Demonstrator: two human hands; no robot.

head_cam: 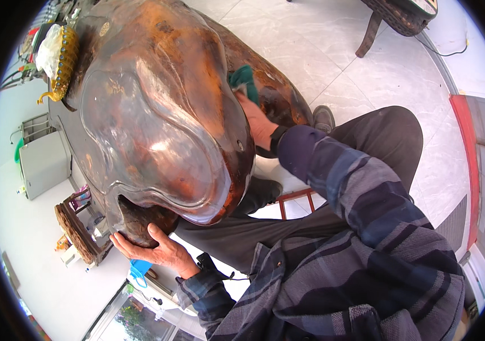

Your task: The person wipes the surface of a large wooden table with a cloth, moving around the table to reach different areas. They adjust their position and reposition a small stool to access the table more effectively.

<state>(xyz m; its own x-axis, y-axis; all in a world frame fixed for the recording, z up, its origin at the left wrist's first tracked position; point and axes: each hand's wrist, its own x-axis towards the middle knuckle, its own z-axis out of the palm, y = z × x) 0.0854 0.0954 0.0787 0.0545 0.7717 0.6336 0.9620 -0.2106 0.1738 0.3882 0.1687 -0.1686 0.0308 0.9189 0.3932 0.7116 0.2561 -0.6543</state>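
Before me stands a large lacquered wooden tea table (157, 140), carved from a root or trunk, its glossy brown top cut with a curved groove. My left hand (163, 255) rests against the table's near left lobe, thumb and fingers spread, holding nothing. A dark hollow (127, 204) lies just above that lobe. On the table's right flank, my right hand (257, 119) presses a green cloth (244, 81) against the wood. Part of the cloth and the fingertips are hidden in the recess between the table's upper edge and its lower bulge.
A golden peacock-shaped holder (65, 64) with white plastic stands at the table's far left. To the left are a grey cabinet (46, 164) and a rough wooden stand (76, 232). A red metal frame (295, 197) is under my legs. A dark carved seat (395, 19) stands at top right.
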